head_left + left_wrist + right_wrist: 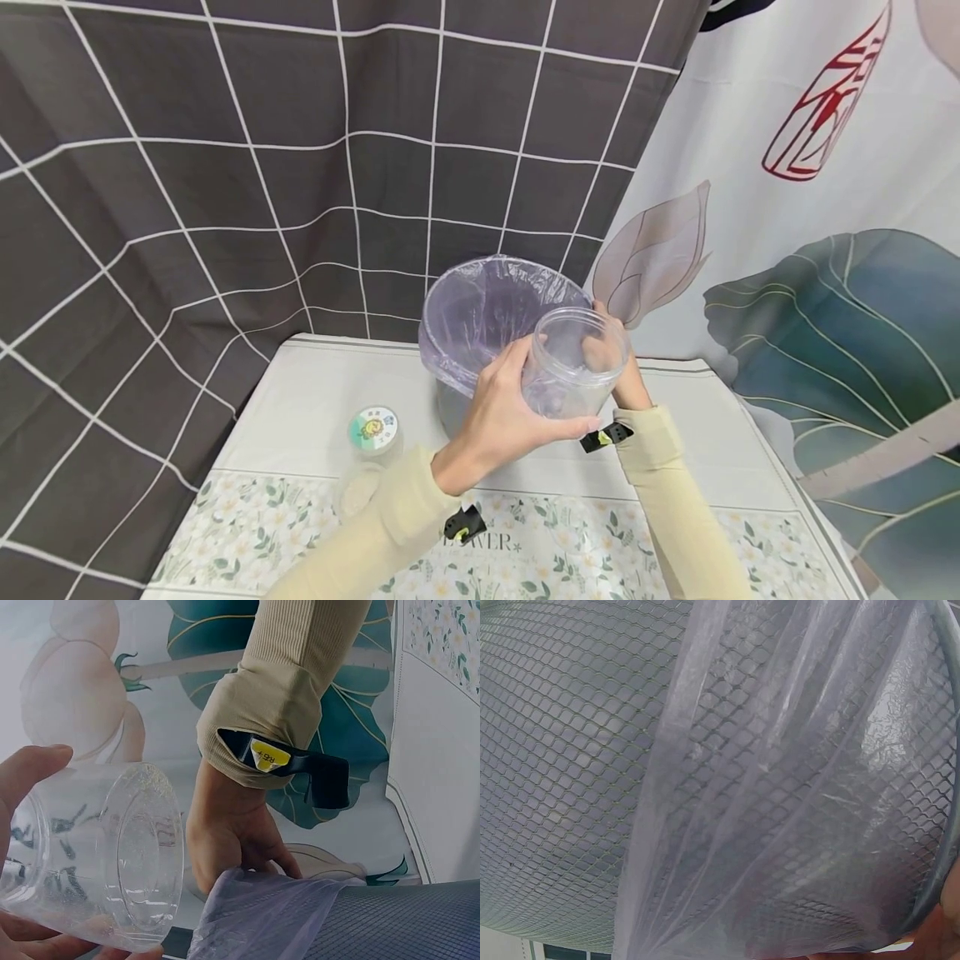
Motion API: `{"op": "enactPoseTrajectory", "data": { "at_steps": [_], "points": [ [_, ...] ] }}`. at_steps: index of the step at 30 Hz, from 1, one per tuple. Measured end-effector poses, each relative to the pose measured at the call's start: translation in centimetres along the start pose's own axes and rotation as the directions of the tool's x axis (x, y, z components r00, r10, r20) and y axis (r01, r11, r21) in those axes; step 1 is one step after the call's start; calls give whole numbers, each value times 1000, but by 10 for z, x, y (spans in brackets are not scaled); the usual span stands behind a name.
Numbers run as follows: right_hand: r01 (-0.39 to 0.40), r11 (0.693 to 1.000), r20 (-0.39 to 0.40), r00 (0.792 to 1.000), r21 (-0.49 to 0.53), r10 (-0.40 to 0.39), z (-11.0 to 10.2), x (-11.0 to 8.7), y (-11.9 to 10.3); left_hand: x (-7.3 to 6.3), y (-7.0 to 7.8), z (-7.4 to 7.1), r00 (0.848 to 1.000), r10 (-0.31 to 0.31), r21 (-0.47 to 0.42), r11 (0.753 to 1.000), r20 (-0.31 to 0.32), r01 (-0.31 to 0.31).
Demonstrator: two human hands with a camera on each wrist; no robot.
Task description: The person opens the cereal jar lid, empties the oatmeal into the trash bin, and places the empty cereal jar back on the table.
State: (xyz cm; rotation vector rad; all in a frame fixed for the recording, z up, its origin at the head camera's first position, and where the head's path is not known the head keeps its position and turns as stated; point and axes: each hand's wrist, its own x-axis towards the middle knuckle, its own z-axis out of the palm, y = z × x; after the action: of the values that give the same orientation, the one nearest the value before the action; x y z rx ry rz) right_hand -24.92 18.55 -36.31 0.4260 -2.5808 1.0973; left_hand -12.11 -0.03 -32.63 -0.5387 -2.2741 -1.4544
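Note:
My left hand point(498, 412) holds a clear plastic jar point(562, 396), fingers on one side and thumb on the other. In the head view the jar's open mouth faces up; some pale residue clings to its base in the left wrist view. Just behind the jar is a mesh wastebasket point(570, 765) lined with a translucent purple bag point(480, 312), tilted a little. My right hand point(229, 832) grips the basket's rim over the bag's edge. In the head view the jar partly covers this hand; in the right wrist view only parts of its fingers point(941, 919) show.
Left of the basket, a jar with a green-and-white printed lid point(373, 429) stands on the table. Closer, partly behind my left sleeve, is a clear container point(358, 492) with pale contents. A floral cloth point(255, 517) covers the table; a dark grid curtain point(292, 192) hangs behind.

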Motion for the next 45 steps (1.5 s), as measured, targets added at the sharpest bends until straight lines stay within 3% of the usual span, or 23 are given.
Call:
{"op": "enactPoseTrajectory", "data": {
  "at_steps": [4, 11, 20, 31, 37, 45],
  "points": [
    [17, 1000, -21, 1000, -26, -18, 2, 2, 3, -3, -1, 1, 1000, -9, 7, 1000, 6, 8],
    [-33, 980, -27, 999, 195, 39, 1, -5, -5, -8, -6, 2, 1000, 0, 2, 1000, 5, 0],
    [-86, 981, 32, 996, 174, 81, 1, -1, -2, -13, -13, 5, 1000, 27, 5, 1000, 11, -27],
    [-167, 969, 88, 984, 180, 153, -1, -1, -9, -21, -19, 10, 998, -42, 15, 999, 39, 41],
    [-232, 960, 130, 968, 159, 212, -3, 3, -4, -25, -21, 11, 999, -24, 6, 1000, 29, 23],
    [-225, 959, 94, 973, 172, 211, -1, 0, -9, -31, -23, 12, 999, -26, 2, 1000, 22, 26]
  ]
}}
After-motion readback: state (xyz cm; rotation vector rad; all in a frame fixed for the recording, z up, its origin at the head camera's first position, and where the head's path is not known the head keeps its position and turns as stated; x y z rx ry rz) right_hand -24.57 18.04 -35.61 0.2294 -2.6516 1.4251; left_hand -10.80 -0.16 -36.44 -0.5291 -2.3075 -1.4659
